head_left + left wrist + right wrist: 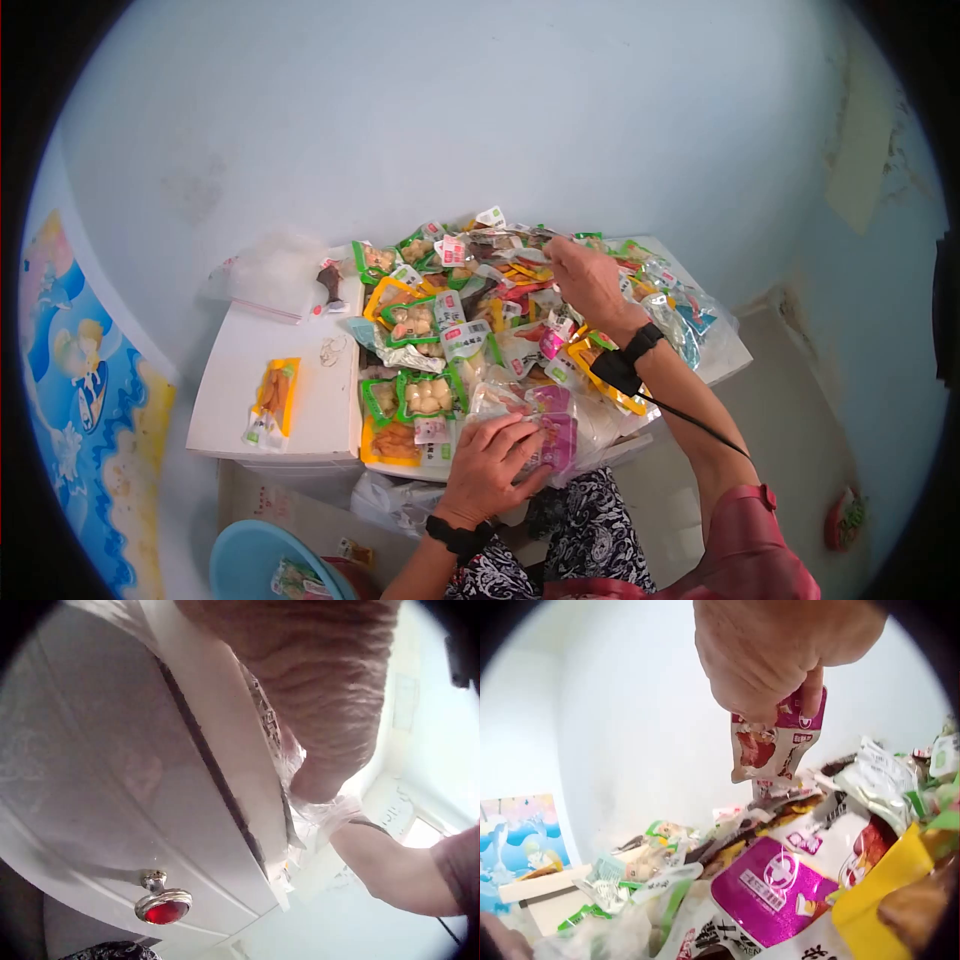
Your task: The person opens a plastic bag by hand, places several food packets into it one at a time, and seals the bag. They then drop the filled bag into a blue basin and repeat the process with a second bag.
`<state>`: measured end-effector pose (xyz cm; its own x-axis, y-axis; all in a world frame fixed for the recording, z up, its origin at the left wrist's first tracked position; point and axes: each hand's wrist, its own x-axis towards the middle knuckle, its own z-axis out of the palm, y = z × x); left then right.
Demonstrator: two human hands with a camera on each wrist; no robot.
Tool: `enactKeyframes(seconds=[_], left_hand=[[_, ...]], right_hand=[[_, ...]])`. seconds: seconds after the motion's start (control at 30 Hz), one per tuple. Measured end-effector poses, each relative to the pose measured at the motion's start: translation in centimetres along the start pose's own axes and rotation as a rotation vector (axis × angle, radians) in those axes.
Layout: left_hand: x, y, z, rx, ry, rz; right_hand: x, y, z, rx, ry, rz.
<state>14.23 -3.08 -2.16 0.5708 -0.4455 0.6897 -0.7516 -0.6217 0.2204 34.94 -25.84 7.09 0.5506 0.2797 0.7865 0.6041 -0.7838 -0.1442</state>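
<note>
In the right wrist view, my right hand [780, 660] pinches a small snack packet [769, 754] by its purple top edge. The packet has a white lower part with a reddish food picture and hangs over the heap. The head view shows the right hand [592, 288] above the back middle of the heap. Near the table's front edge, my left hand [490, 468] rests with spread fingers on clear plastic and purple packets [558, 420]. Clear plastic [319, 814] also shows by its thumb in the left wrist view. A larger purple and white packet [780, 877] lies below the right hand.
Heaped snack packets [465, 340] cover much of the white table [225, 400]. One yellow-edged packet [275, 395] lies apart on the left, near a clear plastic bag [275, 275]. Below stands a blue basin [235, 560]. A drawer knob [163, 906] juts from the table front.
</note>
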Motion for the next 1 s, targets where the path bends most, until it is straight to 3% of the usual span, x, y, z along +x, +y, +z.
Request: enactKeyframes(seconds=[0.23, 0.37, 0.47, 0.8, 1.0], left_hand=[[0.1, 0.3, 0.0, 0.027, 0.017, 0.040], [-0.5, 0.1, 0.7, 0.007, 0.079, 0.034], [-0.8, 0.9, 0.7, 0.008, 0.119, 0.015], [-0.8, 2.8, 0.4, 0.071, 0.074, -0.122], [0.4, 3.7, 0.5, 0.067, -0.076, -0.245]], right_hand=[[-5.6, -2.4, -7.6, 0.699, 0.152, 0.378], [-12.3, -4.3, -11.9, 0.857, 0.282, 0.572], [-17.0, -5.6, -15.1, 0.851, 0.296, 0.830], [-26.4, -7.4, -17.9, 1.040, 0.370, 1.044], [-30.2, -8.3, -17.1, 1.116, 0.241, 1.094]])
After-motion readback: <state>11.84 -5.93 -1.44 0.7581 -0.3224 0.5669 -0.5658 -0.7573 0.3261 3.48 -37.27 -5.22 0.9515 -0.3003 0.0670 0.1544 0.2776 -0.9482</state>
